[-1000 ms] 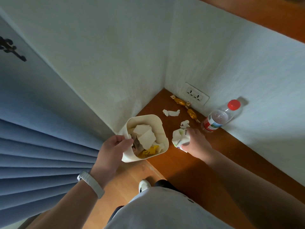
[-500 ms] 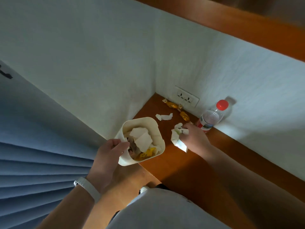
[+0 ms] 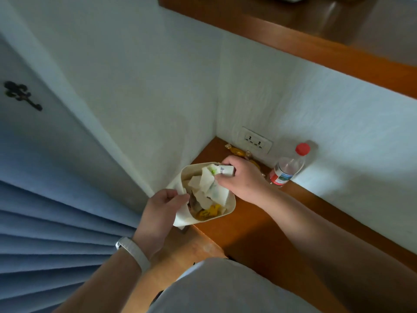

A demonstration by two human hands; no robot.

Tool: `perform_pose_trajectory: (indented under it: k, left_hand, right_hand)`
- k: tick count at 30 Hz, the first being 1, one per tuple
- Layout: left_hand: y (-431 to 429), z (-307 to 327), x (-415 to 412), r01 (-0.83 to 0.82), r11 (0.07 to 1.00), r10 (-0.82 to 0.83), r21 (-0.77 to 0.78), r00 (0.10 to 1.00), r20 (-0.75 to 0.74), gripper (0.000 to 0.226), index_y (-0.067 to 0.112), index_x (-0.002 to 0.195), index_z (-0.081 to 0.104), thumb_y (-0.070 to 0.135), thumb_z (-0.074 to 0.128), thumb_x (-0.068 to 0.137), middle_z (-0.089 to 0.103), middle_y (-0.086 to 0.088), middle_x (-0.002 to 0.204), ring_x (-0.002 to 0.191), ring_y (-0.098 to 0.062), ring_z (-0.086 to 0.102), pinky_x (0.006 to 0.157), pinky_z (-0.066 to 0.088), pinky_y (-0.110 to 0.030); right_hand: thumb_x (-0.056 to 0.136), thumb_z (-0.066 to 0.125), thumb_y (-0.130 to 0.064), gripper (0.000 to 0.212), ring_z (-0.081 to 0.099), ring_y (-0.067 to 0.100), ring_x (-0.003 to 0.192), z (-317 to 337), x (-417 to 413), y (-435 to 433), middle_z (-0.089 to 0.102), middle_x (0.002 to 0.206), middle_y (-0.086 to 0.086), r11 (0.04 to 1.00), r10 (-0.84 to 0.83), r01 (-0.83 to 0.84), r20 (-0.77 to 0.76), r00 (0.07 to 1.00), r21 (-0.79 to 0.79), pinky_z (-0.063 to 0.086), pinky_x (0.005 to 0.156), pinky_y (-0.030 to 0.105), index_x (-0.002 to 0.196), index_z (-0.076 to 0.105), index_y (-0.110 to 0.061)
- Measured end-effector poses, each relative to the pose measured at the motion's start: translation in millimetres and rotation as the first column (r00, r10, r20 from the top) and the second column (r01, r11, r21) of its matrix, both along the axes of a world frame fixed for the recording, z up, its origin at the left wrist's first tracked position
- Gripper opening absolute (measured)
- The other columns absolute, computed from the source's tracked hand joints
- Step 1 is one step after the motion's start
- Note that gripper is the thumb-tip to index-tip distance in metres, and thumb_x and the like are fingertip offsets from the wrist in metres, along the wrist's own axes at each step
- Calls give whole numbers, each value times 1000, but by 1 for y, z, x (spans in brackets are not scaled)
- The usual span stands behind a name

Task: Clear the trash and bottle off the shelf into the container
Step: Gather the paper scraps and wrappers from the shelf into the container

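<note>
A: How are the two hands placed?

B: The left hand (image 3: 162, 213) comes up from the near left, with one white wristband (image 3: 133, 251) on the wrist. Its fingers are curled round the near-left wall of the cream container (image 3: 229, 210), close to the rim, and it holds the container at the left end of the wooden shelf (image 3: 248, 224). The right hand (image 3: 243, 179) reaches in from the near right, its forearm lying over the shelf. It is above the far-right part of the container's rim.

A: And the right hand, what does it hold?

B: Its thumb and fingers pinch a crumpled white paper (image 3: 208, 180) that hangs down into the mouth of the container. Whether the paper touches the pieces below, I cannot tell.

A: How many things do you count?

B: One container. Inside it are several white paper pieces and one yellow wrapper (image 3: 207, 212). There is one bottle (image 3: 286, 166), clear with a red cap, and it stands on the shelf at the far wall, just right of the socket (image 3: 255, 141). It is near the right hand but apart from it. One golden candy wrapper (image 3: 237, 151) lies in the far corner under the socket. A second seems to lie behind the right hand, but it is mostly hidden.
</note>
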State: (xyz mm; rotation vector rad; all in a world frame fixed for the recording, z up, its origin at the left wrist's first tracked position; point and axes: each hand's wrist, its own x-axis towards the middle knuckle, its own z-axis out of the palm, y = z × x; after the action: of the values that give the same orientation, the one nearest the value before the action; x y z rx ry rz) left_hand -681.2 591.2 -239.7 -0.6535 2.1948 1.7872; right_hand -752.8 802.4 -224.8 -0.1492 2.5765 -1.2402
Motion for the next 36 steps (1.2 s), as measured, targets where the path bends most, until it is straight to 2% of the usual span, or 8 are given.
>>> perform_pose_trajectory:
  k: [4,7,10,14,19,27,32,36]
  left_hand:
    - [-5,3,6,-17,1000,17,-1,1000,6,21,10,100,68,28,72,90,68,-10,95,88,-23,61,66,44,-31]
    - [-7,5,10,-11,1000,11,0,1000,16,22,9,101,68,28,71,90,68,-12,97,86,-22,61,63,45,-31]
    - [-7,2,11,-3,1000,3,-9,1000,26,21,11,101,68,29,71,90,68,-10,98,86,-22,61,61,44,-32]
    - [-4,-5,6,2,1000,-1,-23,999,49,23,14,103,67,32,72,90,66,-7,97,85,-23,59,60,43,-32]
    - [6,-8,-1,40,997,-36,-60,997,68,11,21,92,63,30,70,92,63,-2,92,80,-19,57,59,43,-29]
    - [9,-12,-14,-1,999,6,-46,995,101,22,14,105,67,30,71,90,66,-5,98,90,-21,63,63,47,-27]
    - [7,-15,-17,-13,996,24,-91,993,119,19,14,104,67,28,69,92,62,-2,89,72,-12,54,52,40,-20]
    - [6,-15,-18,-69,996,76,-64,990,119,15,9,100,68,22,69,92,61,-2,81,67,-13,53,43,39,-9]
  right_hand:
    - [86,68,-36,30,67,12,64,-9,8,-25,66,82,-8,993,83,-86,42,996,86,56,51,30,113,58,-27]
    - [90,64,-40,43,54,1,53,-16,11,-33,56,69,-12,963,139,-138,11,990,230,36,39,17,129,56,-24]
    - [91,62,-41,47,46,-3,55,-20,15,-33,49,67,-14,942,177,-147,-75,981,301,30,45,15,132,54,-19]
    - [91,61,-45,46,55,4,78,-25,20,-20,56,96,-12,944,187,-136,-148,971,301,42,60,19,128,55,-19]
    - [92,58,-46,43,61,9,94,-37,17,18,59,115,-8,948,114,-47,-201,973,314,52,72,23,127,55,-20]
    - [93,59,-32,42,60,20,109,-98,-10,73,56,132,2,884,-14,29,-36,999,466,53,81,31,132,53,-18]
    - [91,59,-29,54,49,25,127,-136,-29,71,44,144,2,826,22,-28,19,1000,562,48,89,33,142,43,-22]
    - [90,59,-25,57,53,23,121,-158,-41,70,45,142,3,828,48,-63,43,998,557,50,87,32,144,40,-21]
